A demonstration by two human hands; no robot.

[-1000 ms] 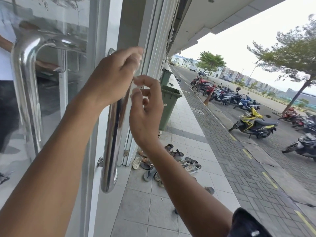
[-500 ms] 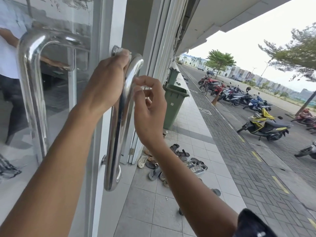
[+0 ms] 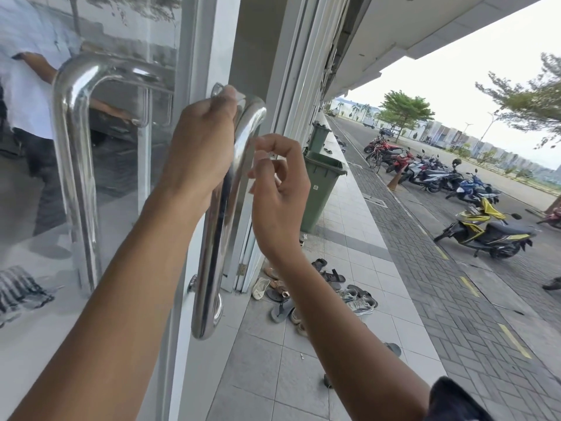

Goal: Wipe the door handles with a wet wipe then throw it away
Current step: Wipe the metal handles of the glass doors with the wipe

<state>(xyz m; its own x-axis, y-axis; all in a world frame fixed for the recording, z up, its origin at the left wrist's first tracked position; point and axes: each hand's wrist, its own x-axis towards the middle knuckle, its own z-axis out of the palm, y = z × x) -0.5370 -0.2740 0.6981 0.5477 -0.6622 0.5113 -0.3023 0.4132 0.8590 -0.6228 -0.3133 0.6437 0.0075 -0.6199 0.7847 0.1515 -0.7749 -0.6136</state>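
A polished steel door handle point(image 3: 212, 253) runs down the edge of the glass door point(image 3: 127, 232). My left hand point(image 3: 200, 150) grips its top bend, fingers curled over the bar near the upper mount. No wet wipe shows plainly; anything under those fingers is hidden. My right hand point(image 3: 277, 189) hovers just right of the handle, fingers curled with thumb and forefinger close together, and I see nothing in it. A second, matching handle point(image 3: 76, 177) stands further left on the neighbouring glass pane.
A green wheeled bin point(image 3: 321, 189) stands against the wall a few steps ahead, a second one behind it. Several sandals and shoes point(image 3: 303, 293) lie scattered on the tiled walkway. Parked motorbikes point(image 3: 485, 229) line the paved road to the right.
My left hand has dropped from in front of the handle onto its top bend and closed round it. My right hand stays beside it, a little lower.
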